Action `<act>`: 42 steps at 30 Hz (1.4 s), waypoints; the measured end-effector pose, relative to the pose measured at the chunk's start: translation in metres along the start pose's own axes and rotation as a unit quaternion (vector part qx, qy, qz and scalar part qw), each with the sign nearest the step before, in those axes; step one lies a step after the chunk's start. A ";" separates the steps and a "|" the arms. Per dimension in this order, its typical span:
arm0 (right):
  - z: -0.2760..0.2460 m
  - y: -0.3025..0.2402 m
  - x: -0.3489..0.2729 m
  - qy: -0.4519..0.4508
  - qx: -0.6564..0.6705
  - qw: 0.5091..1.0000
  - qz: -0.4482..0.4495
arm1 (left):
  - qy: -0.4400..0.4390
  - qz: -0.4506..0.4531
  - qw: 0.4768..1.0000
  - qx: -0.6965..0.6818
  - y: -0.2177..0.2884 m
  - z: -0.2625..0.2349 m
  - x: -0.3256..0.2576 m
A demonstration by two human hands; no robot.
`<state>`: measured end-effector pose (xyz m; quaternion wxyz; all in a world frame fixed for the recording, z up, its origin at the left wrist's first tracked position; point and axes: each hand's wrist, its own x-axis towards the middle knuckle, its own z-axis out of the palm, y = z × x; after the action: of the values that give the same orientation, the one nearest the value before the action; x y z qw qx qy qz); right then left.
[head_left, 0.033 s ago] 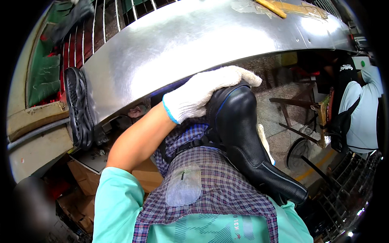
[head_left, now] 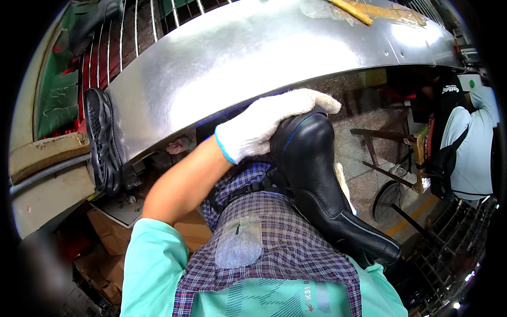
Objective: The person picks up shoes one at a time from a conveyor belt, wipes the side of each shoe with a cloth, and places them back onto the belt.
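Note:
A black leather boot (head_left: 309, 153) lies tilted across my front, toe up at the bench edge and shaft toward the lower right. A blue line runs along its toe edge. My left hand (head_left: 280, 116), in a white knit glove with a blue cuff, is closed round the toe end, fingers over the top. Behind the boot's far side shows a strip of my right hand's glove (head_left: 344, 185); it holds the boot from there, most of its fingers hidden. A loose black shoe sole (head_left: 103, 141) stands at the left end of the shiny metal bench (head_left: 227, 79).
A yellow stick (head_left: 352, 11) lies at the bench's far side near brown tape. Metal bars (head_left: 134, 31) border its far left. To the right are a wooden-and-metal frame (head_left: 420, 158), a round fan-like guard (head_left: 390, 199) and another person in a light shirt (head_left: 472, 148). Cardboard (head_left: 108, 232) sits lower left.
My left wrist and forearm have shifted very slightly to the right. The boot and both grips look the same.

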<state>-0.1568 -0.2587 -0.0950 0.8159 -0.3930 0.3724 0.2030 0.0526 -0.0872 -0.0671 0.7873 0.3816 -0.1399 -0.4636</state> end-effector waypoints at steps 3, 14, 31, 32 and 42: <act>-0.009 0.005 -0.008 -0.004 0.122 0.992 0.031 | 0.012 0.000 1.000 -0.012 -0.014 0.013 -0.001; -0.020 -0.020 0.020 -0.074 0.141 0.987 0.005 | 0.184 0.101 0.905 0.371 0.008 0.059 -0.042; 0.008 -0.030 0.012 -0.055 0.041 0.996 -0.065 | 0.097 0.078 0.884 0.451 -0.002 0.019 -0.101; 0.008 -0.032 0.008 -0.052 0.036 0.995 -0.072 | 0.075 0.088 0.893 0.434 -0.008 0.019 -0.106; 0.003 -0.077 -0.034 -0.012 -0.048 0.984 -0.171 | 0.181 0.209 0.831 0.482 -0.056 0.030 -0.115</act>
<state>-0.1293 -0.3042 -0.0298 0.8230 -0.4875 0.2798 0.0825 -0.0604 -0.0201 -0.0727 0.5928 0.7516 -0.2768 -0.0843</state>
